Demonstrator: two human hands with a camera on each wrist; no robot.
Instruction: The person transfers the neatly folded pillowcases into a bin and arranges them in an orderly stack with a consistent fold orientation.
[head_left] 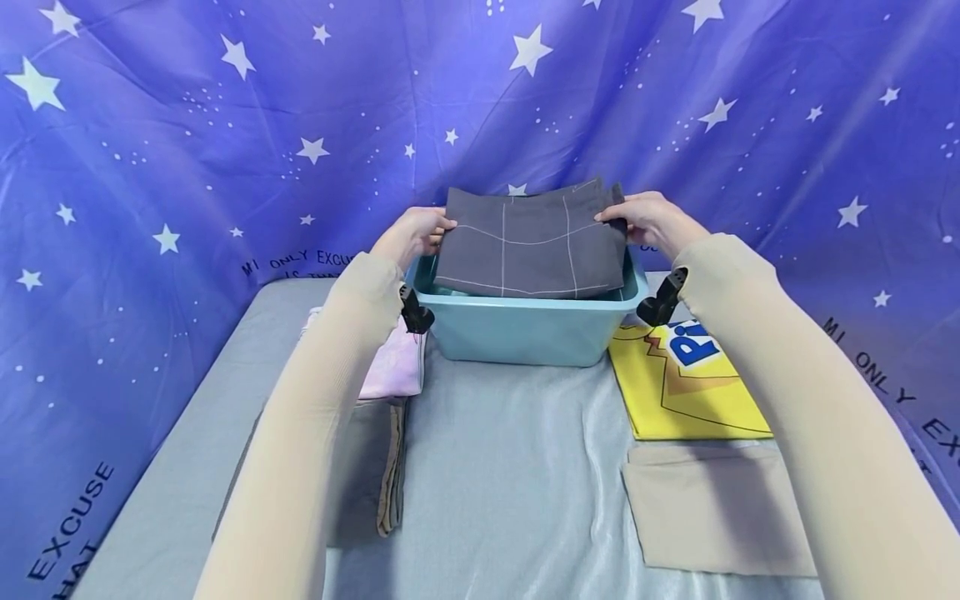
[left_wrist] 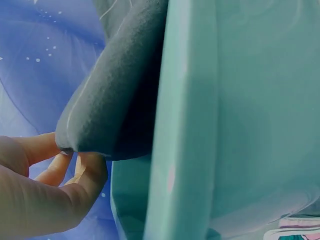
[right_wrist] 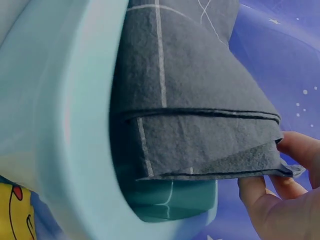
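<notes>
A folded dark grey cloth (head_left: 532, 242) with thin white grid lines lies across the mouth of a teal plastic tub (head_left: 525, 329). At its left edge my left hand (head_left: 412, 232) pinches the cloth between thumb and fingers. On the opposite side my right hand (head_left: 651, 221) pinches the right edge. The left wrist view shows the rounded fold of the cloth (left_wrist: 107, 90) beside the tub rim (left_wrist: 175, 125). In the right wrist view several stacked layers of the cloth (right_wrist: 200, 145) show inside the rim. Most of the tub's inside is hidden under the cloth.
Left of the tub lie a folded lilac cloth (head_left: 397, 367) and a folded grey-brown garment (head_left: 367, 475), partly behind my sleeve. To the right are a yellow printed cloth (head_left: 652, 400) and a folded beige cloth (head_left: 697, 508). A blue starry curtain (head_left: 375, 100) hangs behind.
</notes>
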